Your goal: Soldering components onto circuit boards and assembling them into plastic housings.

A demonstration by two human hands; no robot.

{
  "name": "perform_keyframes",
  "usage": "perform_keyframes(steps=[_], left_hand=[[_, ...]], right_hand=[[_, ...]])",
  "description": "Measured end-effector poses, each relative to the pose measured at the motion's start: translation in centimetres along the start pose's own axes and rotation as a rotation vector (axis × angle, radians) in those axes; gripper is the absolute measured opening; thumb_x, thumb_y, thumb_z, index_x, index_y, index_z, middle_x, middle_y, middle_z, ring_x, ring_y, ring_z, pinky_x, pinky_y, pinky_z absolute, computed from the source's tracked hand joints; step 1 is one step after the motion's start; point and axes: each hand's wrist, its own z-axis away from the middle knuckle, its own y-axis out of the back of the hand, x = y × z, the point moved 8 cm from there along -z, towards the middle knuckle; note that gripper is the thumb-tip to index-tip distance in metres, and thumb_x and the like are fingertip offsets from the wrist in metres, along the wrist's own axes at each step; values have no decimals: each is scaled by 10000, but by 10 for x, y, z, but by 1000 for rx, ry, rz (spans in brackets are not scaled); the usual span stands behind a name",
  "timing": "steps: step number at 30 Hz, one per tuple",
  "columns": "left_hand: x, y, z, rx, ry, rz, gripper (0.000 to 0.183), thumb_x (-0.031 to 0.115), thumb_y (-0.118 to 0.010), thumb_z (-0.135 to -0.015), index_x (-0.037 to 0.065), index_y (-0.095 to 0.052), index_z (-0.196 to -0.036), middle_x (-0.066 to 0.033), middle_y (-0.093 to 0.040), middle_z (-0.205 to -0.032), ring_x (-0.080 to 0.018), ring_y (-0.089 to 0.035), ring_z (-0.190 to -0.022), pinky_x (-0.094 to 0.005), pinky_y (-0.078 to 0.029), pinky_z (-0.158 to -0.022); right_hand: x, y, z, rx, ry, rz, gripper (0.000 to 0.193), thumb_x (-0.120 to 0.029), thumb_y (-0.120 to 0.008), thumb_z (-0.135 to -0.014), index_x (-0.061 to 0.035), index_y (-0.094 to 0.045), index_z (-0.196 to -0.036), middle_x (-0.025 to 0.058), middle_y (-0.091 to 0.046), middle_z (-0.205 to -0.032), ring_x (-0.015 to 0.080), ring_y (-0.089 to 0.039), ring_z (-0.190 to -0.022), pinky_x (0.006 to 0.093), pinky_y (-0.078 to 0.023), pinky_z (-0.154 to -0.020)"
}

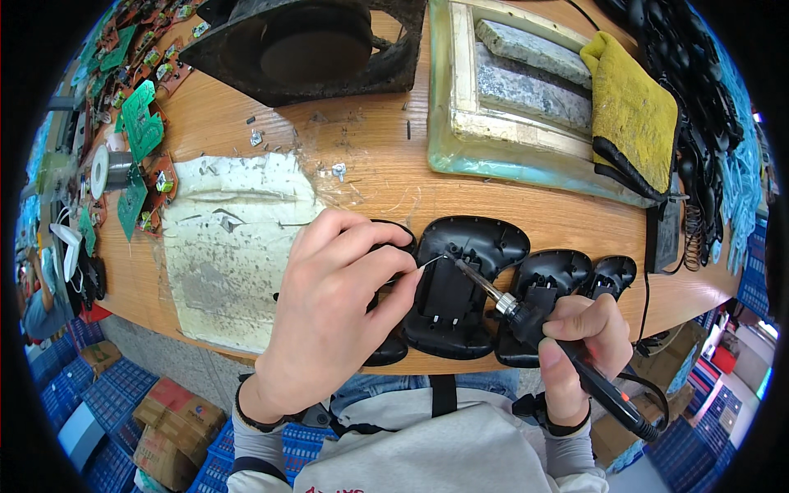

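1. Left hand [333, 287] pinches thin wire [431, 261] tightly over the black shell [448, 287] on the table [370, 181], probably for precision!
2. Right hand [598, 329], closed round the soldering iron [526, 319], slants its tip near the wire.

- Wooden table [378, 177]
- Black shells [448, 287] along its near edge
- Stained pale sheet [230, 283], left
- Circuit boards [141, 131], far left
- Dark frame [316, 49] and pale-rimmed tray [457, 144], far side

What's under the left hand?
Ends of a black gamepad shell show above and below the left hand. Most of its middle is covered, so details there can't be seen.
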Motion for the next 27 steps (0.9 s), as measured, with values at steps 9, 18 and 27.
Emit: perform_keyframes(steps=[9,18,27], left_hand=[[2,9,9,40,4,-8,118,33,-696,-652,39,-609,-732,-36,-602,-864,-244,-524,-838,-341,-432,-730],[24,-10,35,-165,-103,29,131,49,-699,-641,35,-615,-741,-40,-618,-992,-233,-516,-875,-323,-391,-671],[26,-16,31,-178,-97,-7,121,29,-712,-614,35,-622,-695,-31,-636,-990,-232,-490,-852,-320,-415,-718]], right_hand=[[-9,17,18,93,101,-102,176,-126,-633,-594,-4,-518,-648,78,-482,-487,174,-444,-344,275,-338,-355],[-2,30,52,41,152,-225,189,-118,-626,-595,-1,-513,-691,77,-489,-501,148,-397,-332,276,-288,-338],[2,22,59,-42,148,-194,153,-100,-607,-580,-13,-515,-666,61,-484,-503,161,-405,-337,273,-298,-351]])
